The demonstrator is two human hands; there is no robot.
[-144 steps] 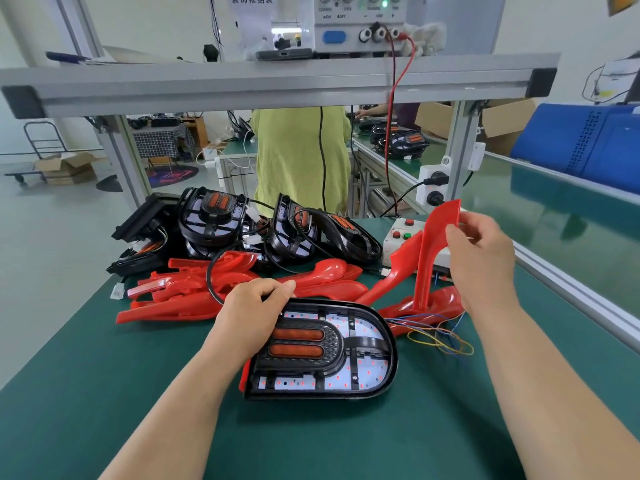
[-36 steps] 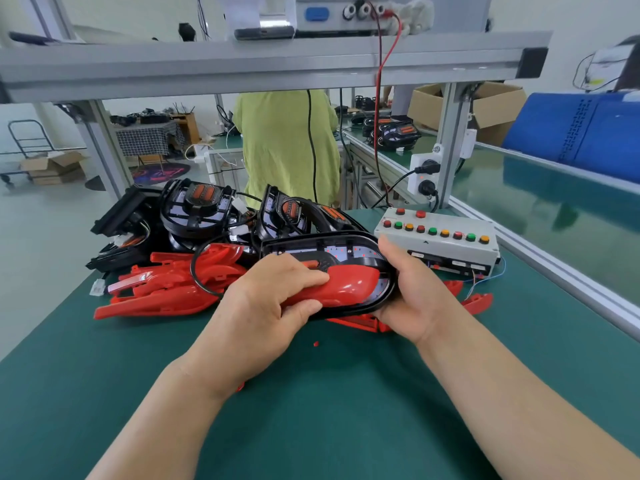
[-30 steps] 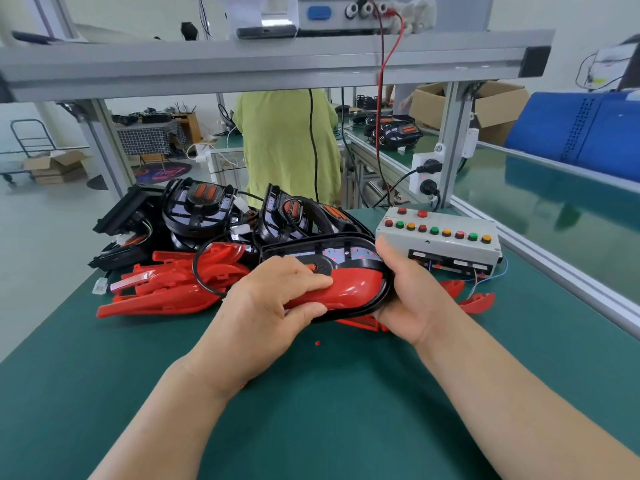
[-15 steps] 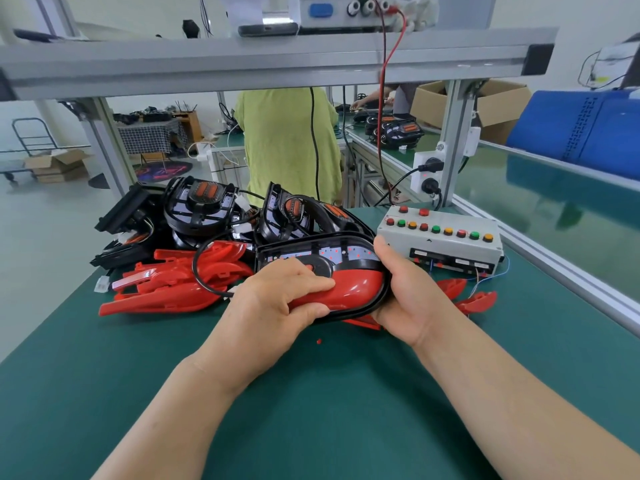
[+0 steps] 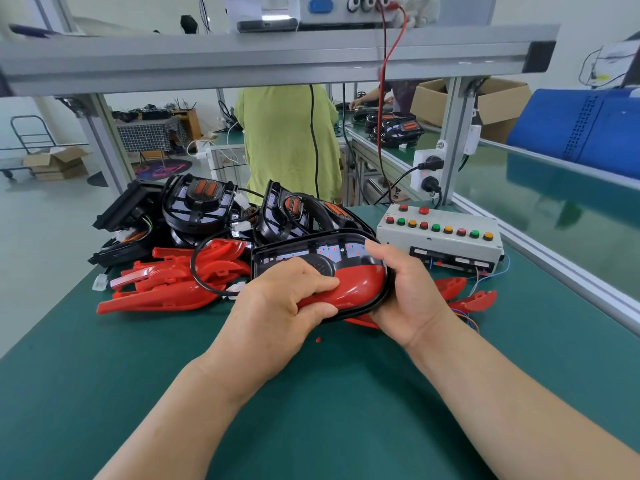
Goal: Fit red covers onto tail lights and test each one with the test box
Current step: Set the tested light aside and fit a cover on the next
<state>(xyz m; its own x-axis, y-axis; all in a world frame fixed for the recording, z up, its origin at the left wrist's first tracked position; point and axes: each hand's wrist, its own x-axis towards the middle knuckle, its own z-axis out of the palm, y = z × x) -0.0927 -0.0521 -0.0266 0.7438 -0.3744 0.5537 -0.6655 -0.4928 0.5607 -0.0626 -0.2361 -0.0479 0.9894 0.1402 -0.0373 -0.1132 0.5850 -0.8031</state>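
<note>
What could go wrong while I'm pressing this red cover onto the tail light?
The left hand and right hand squeeze the red cover onto the tail light; uneven force may crack a clip, and a red chip lies on the mat. The black cable loops over the spare red covers and could drag them.

Red cover (image 5: pixel 349 287) seated on black tail light (image 5: pixel 322 251), tilted above bench.
</note>
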